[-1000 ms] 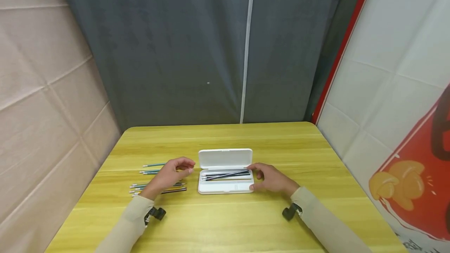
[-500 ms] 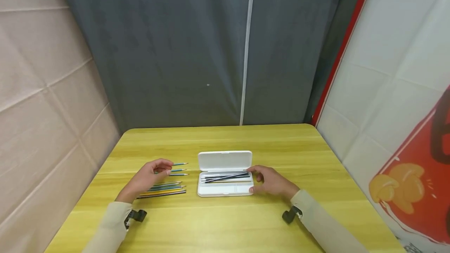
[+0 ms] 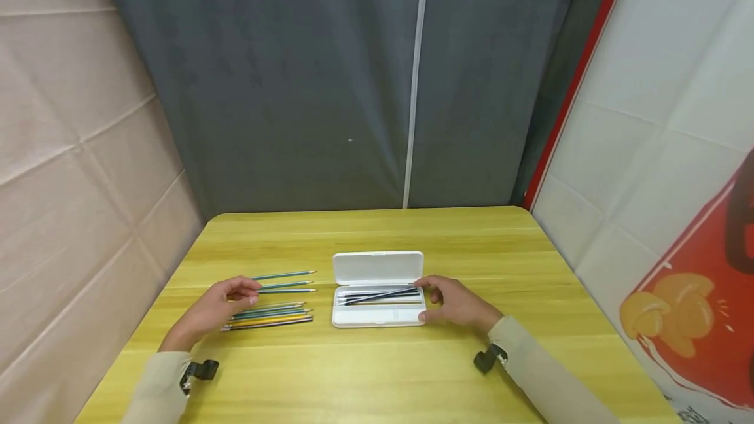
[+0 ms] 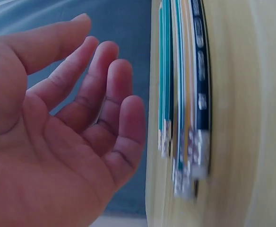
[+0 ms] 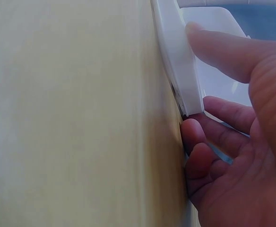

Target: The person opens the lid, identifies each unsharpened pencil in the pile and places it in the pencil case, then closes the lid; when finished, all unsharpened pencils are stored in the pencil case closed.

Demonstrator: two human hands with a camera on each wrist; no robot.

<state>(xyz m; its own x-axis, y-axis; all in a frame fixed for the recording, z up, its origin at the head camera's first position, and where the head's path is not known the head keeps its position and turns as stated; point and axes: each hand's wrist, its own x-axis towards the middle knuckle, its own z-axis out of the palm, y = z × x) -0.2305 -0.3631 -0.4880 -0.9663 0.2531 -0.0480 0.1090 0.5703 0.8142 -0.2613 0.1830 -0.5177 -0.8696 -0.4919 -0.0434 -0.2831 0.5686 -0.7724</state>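
Observation:
My left hand [image 3: 209, 309] is over the left ends of the loose pencils, palm showing and fingers loosely bent in the left wrist view, with nothing between them. Teal pencils [image 3: 285, 275] lie in the farther group. Nearer lie green, yellow and dark striped pencils [image 3: 271, 323]; their eraser ends show in the left wrist view. A white pencil case [image 3: 359, 320] stands with its lid [image 3: 378, 269] raised, several dark pencils [image 3: 383, 294] inside. My right hand [image 3: 459, 304] holds the case's right end, thumb at the near corner and index finger at the far one.
The yellow wooden table [image 3: 389, 371] carries everything. A grey curtain [image 3: 306, 84] hangs behind its far edge. Light cloth [image 3: 76, 182] covers the left side, and a white banner [image 3: 660, 103] with red print stands on the right.
My left hand has moved left, away from beside the case and back across the pencils to their left ends, uncovering more of them. My right hand stays at the case.

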